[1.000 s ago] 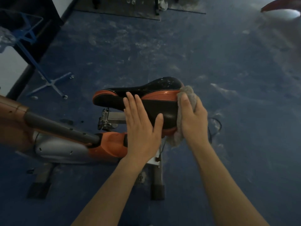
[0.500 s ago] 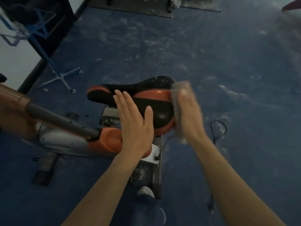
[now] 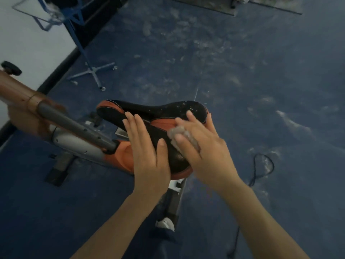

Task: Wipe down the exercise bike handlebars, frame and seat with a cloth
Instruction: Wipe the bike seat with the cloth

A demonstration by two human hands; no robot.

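One seat (image 3: 149, 111): flat left hand (image 3: 149, 156) steadies its near edge; right hand (image 3: 203, 148) apparently pinches one cloth (image 3: 183, 136) on top.

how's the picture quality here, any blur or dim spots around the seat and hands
Head view: dim, bluish light overall; the bike's brown frame tube at left is smeared by motion blur; the seat and left hand read fairly sharp; the right hand and grey cloth under it are slightly soft; wide-angle bending shows at the edges; pale dusty patches mottle the blue floor.
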